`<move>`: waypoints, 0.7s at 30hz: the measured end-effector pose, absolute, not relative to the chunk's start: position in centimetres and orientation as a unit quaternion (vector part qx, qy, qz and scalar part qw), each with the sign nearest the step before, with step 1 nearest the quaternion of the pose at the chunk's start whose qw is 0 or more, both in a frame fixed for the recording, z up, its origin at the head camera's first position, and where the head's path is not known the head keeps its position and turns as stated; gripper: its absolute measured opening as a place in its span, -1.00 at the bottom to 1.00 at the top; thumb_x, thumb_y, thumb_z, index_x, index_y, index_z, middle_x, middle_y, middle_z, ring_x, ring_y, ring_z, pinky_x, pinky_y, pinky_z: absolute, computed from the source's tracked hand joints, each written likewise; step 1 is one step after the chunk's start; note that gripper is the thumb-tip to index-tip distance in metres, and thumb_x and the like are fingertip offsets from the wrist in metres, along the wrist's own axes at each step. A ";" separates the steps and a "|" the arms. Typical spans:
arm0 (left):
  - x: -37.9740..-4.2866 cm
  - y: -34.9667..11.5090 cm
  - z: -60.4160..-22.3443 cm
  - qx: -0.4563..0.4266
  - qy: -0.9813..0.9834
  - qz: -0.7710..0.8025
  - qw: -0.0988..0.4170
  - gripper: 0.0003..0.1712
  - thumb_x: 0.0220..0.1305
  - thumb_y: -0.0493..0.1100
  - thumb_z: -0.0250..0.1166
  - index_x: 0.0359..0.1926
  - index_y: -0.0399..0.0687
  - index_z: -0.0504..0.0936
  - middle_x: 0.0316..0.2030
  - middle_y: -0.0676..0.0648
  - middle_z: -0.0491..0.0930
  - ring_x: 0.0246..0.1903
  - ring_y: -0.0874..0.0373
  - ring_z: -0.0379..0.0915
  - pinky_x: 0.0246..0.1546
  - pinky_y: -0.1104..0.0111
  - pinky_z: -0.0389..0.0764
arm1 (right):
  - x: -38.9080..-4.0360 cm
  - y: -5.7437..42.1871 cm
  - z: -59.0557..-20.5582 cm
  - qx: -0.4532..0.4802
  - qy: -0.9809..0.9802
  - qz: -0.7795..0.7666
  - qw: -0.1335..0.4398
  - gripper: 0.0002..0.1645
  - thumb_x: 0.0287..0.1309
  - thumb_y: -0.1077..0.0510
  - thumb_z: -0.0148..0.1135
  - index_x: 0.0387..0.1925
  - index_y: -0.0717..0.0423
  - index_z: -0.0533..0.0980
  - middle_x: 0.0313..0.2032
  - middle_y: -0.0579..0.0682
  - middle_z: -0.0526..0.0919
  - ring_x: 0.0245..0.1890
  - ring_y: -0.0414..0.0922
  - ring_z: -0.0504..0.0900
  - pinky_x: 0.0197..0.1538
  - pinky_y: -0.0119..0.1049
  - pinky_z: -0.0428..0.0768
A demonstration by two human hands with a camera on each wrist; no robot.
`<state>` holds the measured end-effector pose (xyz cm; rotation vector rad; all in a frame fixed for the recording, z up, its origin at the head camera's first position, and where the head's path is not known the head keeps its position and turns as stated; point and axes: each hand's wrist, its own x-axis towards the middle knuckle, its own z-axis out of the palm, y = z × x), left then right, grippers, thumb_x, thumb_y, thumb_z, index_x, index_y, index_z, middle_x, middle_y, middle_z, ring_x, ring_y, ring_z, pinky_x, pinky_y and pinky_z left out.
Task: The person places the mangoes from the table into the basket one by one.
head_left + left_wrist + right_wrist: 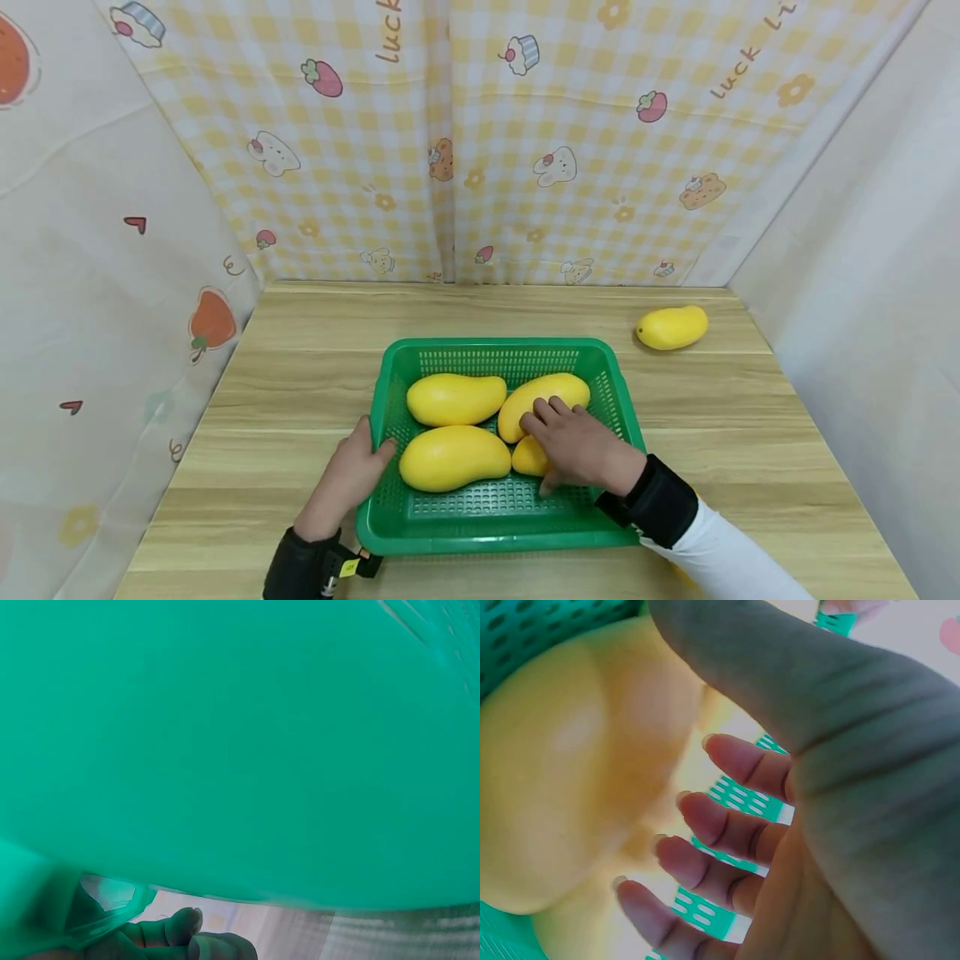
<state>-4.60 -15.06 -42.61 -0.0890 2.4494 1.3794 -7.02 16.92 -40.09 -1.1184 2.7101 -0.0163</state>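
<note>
A green plastic basket (498,546) stands on the wooden table with several yellow mangoes inside. My left hand (348,475) grips its left rim, thumb over the inside; in the left wrist view, curled fingers (217,946) show below the green wall. Over the basket's right part is my right hand (577,446), above a partly covered mango (529,457). Its fingertips overlap the back right mango (547,396). In the right wrist view the fingers (727,825) are spread and loosely bent beside a large mango (562,765). Two more mangoes lie at the left, one (456,400) behind the other (454,458).
Another mango (672,327) lies on the table (322,333) at the back right. Part of something yellow (686,577) peeks out beneath the right sleeve (735,554). A checked cloth (360,167) hangs behind the table, with pale cloths on both sides.
</note>
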 end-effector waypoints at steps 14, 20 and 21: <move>-4.5 -15.0 -42.6 -0.030 0.856 0.489 0.166 -0.57 0.39 -0.25 0.02 0.17 -0.42 0.20 -0.27 -0.25 0.51 -0.44 0.06 0.55 -0.52 0.26 0.62 | -6.7 20.0 -35.8 -0.341 0.934 -0.089 0.063 -0.52 0.07 -0.02 0.41 -0.06 0.06 0.41 -0.22 -0.11 0.30 -0.22 -0.12 0.30 -0.23 -0.24 0.42; -4.5 -15.2 -42.5 -0.025 0.852 0.497 0.163 -0.58 0.40 -0.26 0.02 0.16 -0.43 0.20 -0.27 -0.27 0.51 -0.44 0.05 0.56 -0.52 0.25 0.62 | -6.6 22.9 -34.1 -0.310 0.945 -0.106 0.013 -0.69 0.08 0.18 0.38 -0.14 0.06 0.49 -0.20 -0.07 0.40 -0.23 -0.13 0.38 -0.24 -0.23 0.49; -4.5 -15.2 -42.4 -0.025 0.851 0.499 0.163 -0.58 0.40 -0.26 0.02 0.16 -0.43 0.20 -0.27 -0.27 0.51 -0.44 0.04 0.56 -0.52 0.25 0.62 | -6.5 23.6 -33.8 -0.303 0.947 -0.109 0.004 -0.70 0.08 0.20 0.38 -0.14 0.07 0.49 -0.21 -0.05 0.42 -0.24 -0.12 0.39 -0.25 -0.23 0.50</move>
